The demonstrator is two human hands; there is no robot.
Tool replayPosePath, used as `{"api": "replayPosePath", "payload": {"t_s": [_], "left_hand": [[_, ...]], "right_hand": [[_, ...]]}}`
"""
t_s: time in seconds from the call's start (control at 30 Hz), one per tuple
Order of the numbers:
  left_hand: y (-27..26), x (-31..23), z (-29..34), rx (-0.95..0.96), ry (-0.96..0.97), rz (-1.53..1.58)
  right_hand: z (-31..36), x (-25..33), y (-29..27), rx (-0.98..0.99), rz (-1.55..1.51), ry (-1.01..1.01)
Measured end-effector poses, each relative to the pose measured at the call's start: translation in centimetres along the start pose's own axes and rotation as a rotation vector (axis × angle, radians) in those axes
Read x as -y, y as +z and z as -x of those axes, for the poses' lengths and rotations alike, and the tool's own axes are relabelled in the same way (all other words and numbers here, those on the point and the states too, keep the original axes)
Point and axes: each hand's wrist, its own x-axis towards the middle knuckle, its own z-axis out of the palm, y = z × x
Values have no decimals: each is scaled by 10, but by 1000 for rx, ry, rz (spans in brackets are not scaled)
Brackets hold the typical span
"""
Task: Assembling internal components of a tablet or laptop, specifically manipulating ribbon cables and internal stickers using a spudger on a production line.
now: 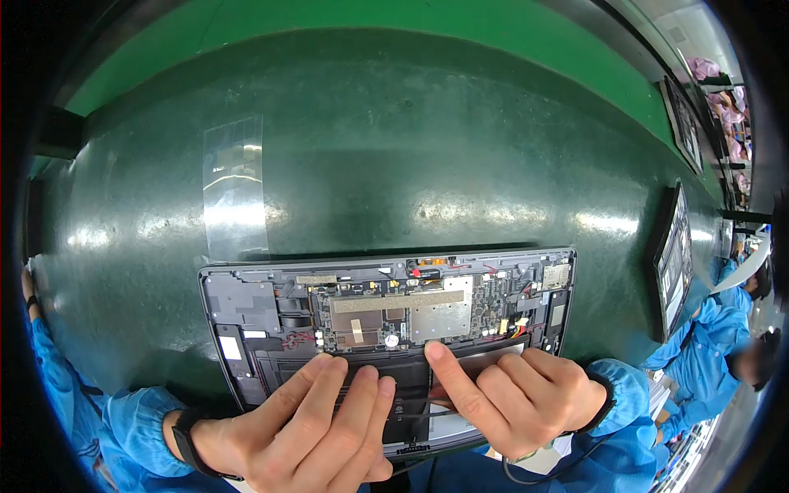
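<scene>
An opened tablet-like device (394, 353) lies in front of me, its inside facing up. Across its upper half runs a circuit board (444, 316) with metal shields and a grey foam strip (399, 301). Below that sits a black battery (407, 423). My left hand (316, 427) rests over the battery, fingers stretched out with the tips near the board's lower edge. With its index finger extended, my right hand (514, 403) touches the area just under the silver shield; its other fingers are curled. I see nothing held in either hand.
A green bench top (362, 164) spreads beyond the device. On it, a clear plastic strip (234, 185) lies to the left. Another opened device (674, 263) stands at the right. Co-workers in blue sleeves (707, 345) are at the right and left edges. A dark cable (551, 481) runs below my right hand.
</scene>
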Motion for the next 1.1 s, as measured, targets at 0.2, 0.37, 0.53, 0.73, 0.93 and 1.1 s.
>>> {"api": "replayPosePath", "payload": {"t_s": [0.2, 0.37, 0.53, 0.73, 0.93, 1.1], "left_hand": [[-1, -7, 10, 88, -39, -43], [-3, -9, 5, 121, -17, -39], [-32, -41, -1, 151, -8, 8], [-53, -97, 23, 80, -168, 143], [-49, -85, 93, -322, -1080, 669], [-29, -87, 77, -402, -1243, 972]], "right_hand": [[-1, -5, -5, 68, -43, -20], [5, -3, -17, 149, 7, -14], [17, 17, -58, 120, -176, 44], [40, 67, -69, -95, -353, 141], [91, 83, -14, -787, -849, 1197], [78, 86, 9, -753, -987, 1208]]}}
